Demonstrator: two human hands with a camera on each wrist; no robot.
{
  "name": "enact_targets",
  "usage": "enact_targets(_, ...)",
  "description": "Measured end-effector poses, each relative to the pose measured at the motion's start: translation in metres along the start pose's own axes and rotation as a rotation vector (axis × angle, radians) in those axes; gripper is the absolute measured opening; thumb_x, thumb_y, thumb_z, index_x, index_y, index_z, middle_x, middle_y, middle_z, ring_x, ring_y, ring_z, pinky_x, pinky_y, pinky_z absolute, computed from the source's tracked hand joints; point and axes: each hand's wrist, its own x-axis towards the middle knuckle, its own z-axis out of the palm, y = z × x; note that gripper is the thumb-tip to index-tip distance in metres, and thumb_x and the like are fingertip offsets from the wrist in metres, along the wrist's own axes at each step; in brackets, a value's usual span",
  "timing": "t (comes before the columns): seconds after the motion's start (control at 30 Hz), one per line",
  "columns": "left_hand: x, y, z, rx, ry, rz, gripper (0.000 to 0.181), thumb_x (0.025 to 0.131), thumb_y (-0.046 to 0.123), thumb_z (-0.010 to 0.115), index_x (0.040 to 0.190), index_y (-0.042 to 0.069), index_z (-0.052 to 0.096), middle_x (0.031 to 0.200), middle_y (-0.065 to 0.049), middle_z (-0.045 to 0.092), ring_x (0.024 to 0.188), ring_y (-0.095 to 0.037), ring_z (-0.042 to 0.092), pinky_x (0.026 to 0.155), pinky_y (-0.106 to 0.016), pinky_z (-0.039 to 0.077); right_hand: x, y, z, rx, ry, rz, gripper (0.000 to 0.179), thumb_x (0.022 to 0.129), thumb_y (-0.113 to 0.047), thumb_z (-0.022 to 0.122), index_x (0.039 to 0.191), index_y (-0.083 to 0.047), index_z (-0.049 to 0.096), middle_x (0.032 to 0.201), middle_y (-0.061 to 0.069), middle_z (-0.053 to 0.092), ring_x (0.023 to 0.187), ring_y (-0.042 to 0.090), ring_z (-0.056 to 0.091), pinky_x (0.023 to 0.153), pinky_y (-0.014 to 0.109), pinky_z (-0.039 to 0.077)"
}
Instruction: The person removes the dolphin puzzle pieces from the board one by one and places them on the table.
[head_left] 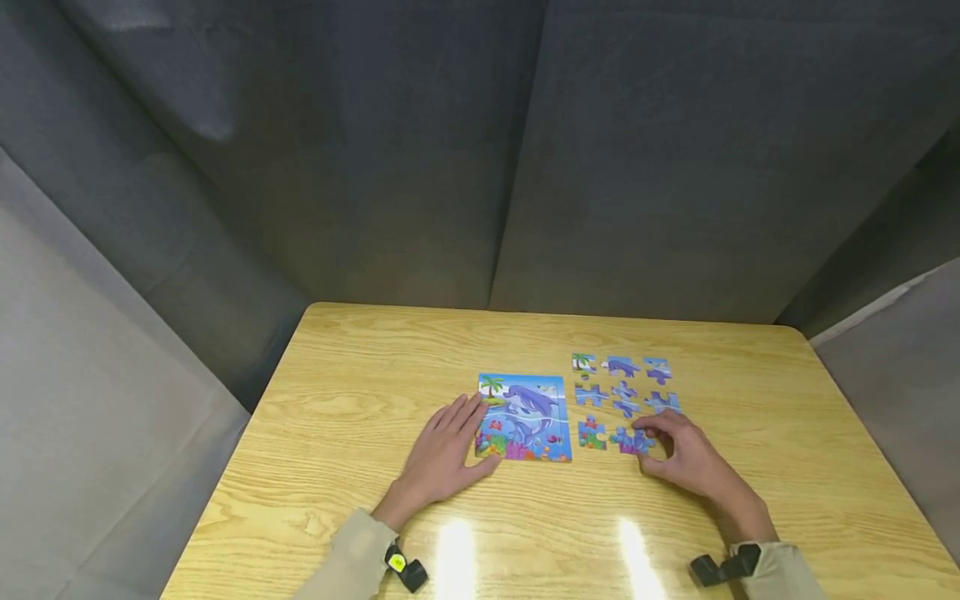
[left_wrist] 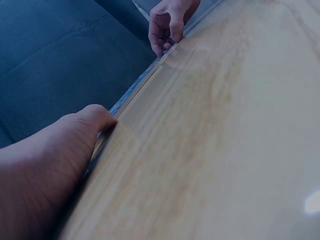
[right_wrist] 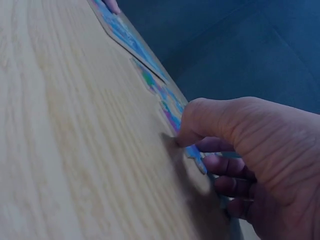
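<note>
A square dolphin picture board (head_left: 534, 408) lies flat on the table. My left hand (head_left: 442, 454) rests at its left side, fingers extended onto the edge and thumb at the lower left corner. To the board's right, several loose jigsaw pieces (head_left: 592, 395) are laid out in rows. In the bottom row, my right hand (head_left: 686, 457) pinches a blue and purple jigsaw piece (head_left: 628, 441) between thumb and forefinger. The right wrist view shows this piece (right_wrist: 191, 150) low against the wood, partly hidden by the thumb; the other fingers curl behind it.
The wooden table (head_left: 360, 367) has rounded far corners. Dark grey curtain (head_left: 390, 167) hangs behind it, with paler panels (head_left: 97, 400) at the sides. Two bright reflections shine on the near tabletop. Each wrist wears a small black camera (head_left: 408, 571).
</note>
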Motion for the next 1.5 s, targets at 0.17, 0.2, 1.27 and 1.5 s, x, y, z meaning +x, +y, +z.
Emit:
enact_targets(0.17, -0.001, -0.001, 0.002, 0.011, -0.009, -0.006, 0.090, 0.100, 0.074, 0.038, 0.167, 0.014, 0.026, 0.174, -0.004, 0.022, 0.160, -0.027, 0.020, 0.126, -0.050, 0.023, 0.001, -0.003, -0.001, -0.043, -0.018, 0.008, 0.043, 0.075, -0.010, 0.088, 0.115, -0.006, 0.073, 0.094, -0.003, 0.060, 0.081, 0.011, 0.048, 0.070, 0.027, 0.043)
enact_targets(0.2, -0.001, -0.001, 0.002, 0.013, -0.012, -0.008, 0.090, 0.100, 0.074, 0.038, 0.167, 0.014, 0.026, 0.174, -0.004, 0.021, 0.160, -0.027, 0.019, 0.126, -0.050, 0.023, 0.001, -0.006, -0.001, -0.046, -0.022, 0.011, 0.043, 0.075, -0.010, 0.088, 0.116, -0.006, 0.073, 0.095, -0.003, 0.060, 0.082, 0.012, 0.049, 0.070, 0.028, 0.044)
enact_targets(1.27, 0.001, -0.002, 0.002, 0.018, -0.014, -0.011, 0.091, 0.100, 0.075, 0.036, 0.167, 0.014, 0.025, 0.174, -0.003, 0.020, 0.160, -0.026, 0.017, 0.126, -0.049, 0.022, 0.044, -0.089, 0.055, -0.089, -0.047, -0.263, 0.024, 0.091, -0.023, 0.084, 0.112, -0.012, 0.081, 0.097, -0.003, 0.065, 0.083, 0.008, 0.049, 0.069, 0.027, 0.044)
enact_targets(1.5, 0.000, -0.001, 0.001, 0.015, -0.015, -0.008, 0.090, 0.100, 0.074, 0.038, 0.167, 0.014, 0.025, 0.174, -0.003, 0.020, 0.160, -0.026, 0.018, 0.126, -0.049, 0.023, 0.049, -0.087, 0.060, -0.140, -0.032, -0.263, 0.035, 0.088, -0.027, 0.086, 0.114, -0.004, 0.078, 0.098, 0.002, 0.064, 0.080, 0.008, 0.048, 0.067, 0.026, 0.044)
